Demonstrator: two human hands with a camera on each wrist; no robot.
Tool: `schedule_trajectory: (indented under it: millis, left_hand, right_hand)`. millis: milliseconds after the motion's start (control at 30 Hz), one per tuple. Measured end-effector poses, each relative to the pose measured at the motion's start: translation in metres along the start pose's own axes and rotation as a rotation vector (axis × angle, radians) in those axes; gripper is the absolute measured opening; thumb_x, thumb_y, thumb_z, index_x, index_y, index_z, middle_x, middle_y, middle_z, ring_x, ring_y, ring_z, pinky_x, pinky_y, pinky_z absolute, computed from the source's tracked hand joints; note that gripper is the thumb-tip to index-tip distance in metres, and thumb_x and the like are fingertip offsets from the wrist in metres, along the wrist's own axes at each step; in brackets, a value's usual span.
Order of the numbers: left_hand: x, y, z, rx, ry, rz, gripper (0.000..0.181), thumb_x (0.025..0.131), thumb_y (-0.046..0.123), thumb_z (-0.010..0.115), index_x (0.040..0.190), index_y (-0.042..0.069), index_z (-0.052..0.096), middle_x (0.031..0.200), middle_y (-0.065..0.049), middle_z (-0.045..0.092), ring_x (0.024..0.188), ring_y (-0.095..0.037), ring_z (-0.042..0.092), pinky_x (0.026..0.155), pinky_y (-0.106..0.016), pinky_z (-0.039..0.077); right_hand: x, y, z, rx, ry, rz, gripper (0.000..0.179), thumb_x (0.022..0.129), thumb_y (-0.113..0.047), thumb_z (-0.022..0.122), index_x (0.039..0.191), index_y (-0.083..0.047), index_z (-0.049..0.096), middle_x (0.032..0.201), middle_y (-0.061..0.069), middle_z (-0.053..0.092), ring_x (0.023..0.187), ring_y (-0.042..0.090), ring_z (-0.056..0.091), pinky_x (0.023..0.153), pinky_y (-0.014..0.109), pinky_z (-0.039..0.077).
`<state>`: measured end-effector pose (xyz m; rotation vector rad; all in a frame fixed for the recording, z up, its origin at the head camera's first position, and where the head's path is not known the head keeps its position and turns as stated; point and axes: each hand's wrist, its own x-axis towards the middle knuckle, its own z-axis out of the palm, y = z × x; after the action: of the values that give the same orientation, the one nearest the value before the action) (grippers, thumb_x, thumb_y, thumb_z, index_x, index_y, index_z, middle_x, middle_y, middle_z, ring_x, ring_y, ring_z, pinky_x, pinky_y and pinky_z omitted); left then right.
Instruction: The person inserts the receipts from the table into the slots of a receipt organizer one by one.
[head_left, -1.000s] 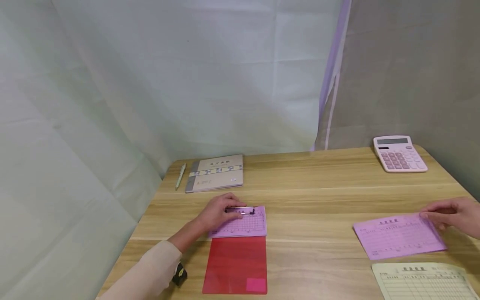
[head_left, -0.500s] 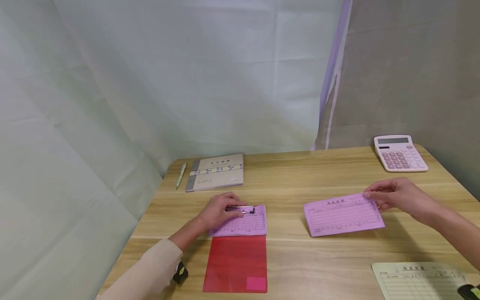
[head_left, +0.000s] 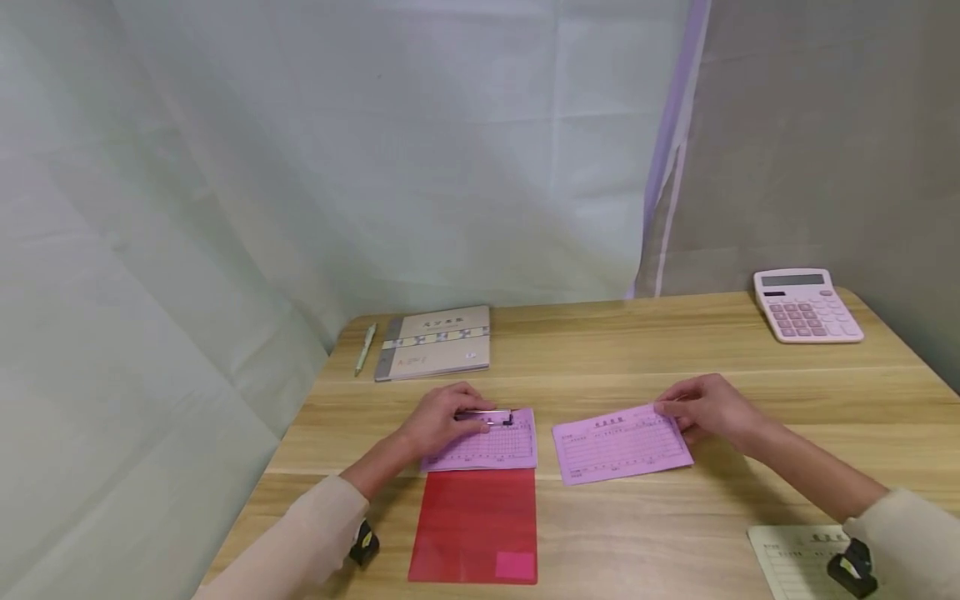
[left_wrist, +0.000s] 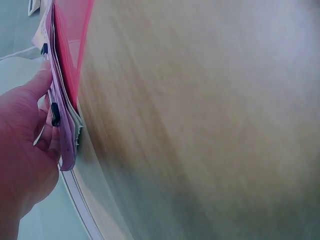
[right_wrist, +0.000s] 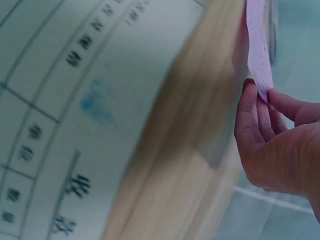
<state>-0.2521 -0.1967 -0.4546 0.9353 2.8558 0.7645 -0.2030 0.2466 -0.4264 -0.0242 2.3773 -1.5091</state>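
Note:
A red translucent clipboard [head_left: 474, 521] lies left of centre on the table, its upper part covered by pink printed slips [head_left: 504, 450]. My left hand [head_left: 438, 423] grips the clipboard's metal clip [head_left: 508, 419]. The left wrist view shows the thumb and fingers at the clip [left_wrist: 55, 114], over layered pink and white paper edges [left_wrist: 66, 150]. To the right of the clipboard, my right hand [head_left: 712, 412] pinches a pink printed slip [head_left: 618, 450] by its upper right corner. In the right wrist view the slip [right_wrist: 258, 55] appears nearly edge-on between thumb and fingers.
A pale yellow printed form [head_left: 795, 554] lies at the front right, partly hidden under the right sleeve [head_left: 903, 533]. Along the back are a pen [head_left: 365, 350], a beige booklet [head_left: 435, 342] and a pink calculator [head_left: 806, 308]. Curtains hang behind the table [head_left: 600, 342].
My right hand has carried the pink slip leftward from the far right, away from the yellow form, to beside the clipboard. My left hand has stayed at the clip.

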Motion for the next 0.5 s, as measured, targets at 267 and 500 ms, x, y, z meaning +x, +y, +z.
schedule_trajectory:
  millis: [267,500]
  left_hand:
    - [0.0020,0.0011,-0.0008,0.016,-0.019,-0.005,0.033,0.093,0.029,0.085,0.126,0.024,0.081,0.115,0.009,0.067,0.104,-0.012,0.061,0.094,-0.039,0.051]
    - [0.0044,-0.0002,-0.0008,0.059,-0.033,0.010,0.031,0.094,0.031,0.084,0.124,0.023,0.081,0.113,0.011,0.067,0.101,-0.009,0.061,0.091,-0.036,0.051]
  right_hand:
    - [-0.0010,0.0041,0.0042,-0.085,0.023,-0.040,0.027,0.101,-0.007,0.072,0.119,0.013,0.072,0.098,0.011,0.075,0.080,0.020,0.063,0.064,0.030,0.056]
    - [-0.0018,0.0013,0.0067,-0.127,0.051,-0.064,0.022,0.102,-0.006,0.070,0.113,0.012,0.076,0.093,0.011,0.074,0.077,0.020,0.064,0.062,0.032,0.058]
